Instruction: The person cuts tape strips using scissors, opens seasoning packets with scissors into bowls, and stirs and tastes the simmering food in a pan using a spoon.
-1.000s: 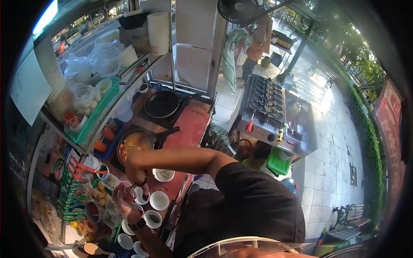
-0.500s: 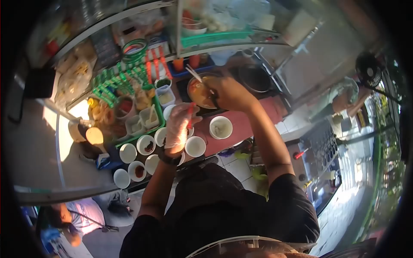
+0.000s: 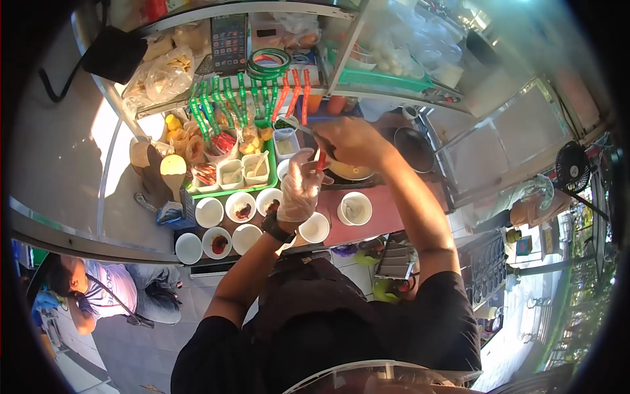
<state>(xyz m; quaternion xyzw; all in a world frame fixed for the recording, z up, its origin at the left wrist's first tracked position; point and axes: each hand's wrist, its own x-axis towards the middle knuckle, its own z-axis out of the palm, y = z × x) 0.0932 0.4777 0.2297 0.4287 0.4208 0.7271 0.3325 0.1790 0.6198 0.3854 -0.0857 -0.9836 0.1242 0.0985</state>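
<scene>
Our left hand (image 3: 302,190) pinches red item (image 3: 321,161); our right hand (image 3: 351,141) grips utensil (image 3: 300,126) above pan (image 3: 353,173), beyond red counter (image 3: 387,205); white cups (image 3: 209,213) stand near left; fan (image 3: 572,167) far right

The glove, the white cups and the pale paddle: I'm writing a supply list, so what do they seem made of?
Glove on the left hand: likely thin plastic film, shiny; it is see-through and wrinkled.
White cups: plastic or coated paper, smooth; the even white walls fit both.
Pale paddle: perhaps wood, fairly matt, going by its tan colour; no grain shows.
</scene>
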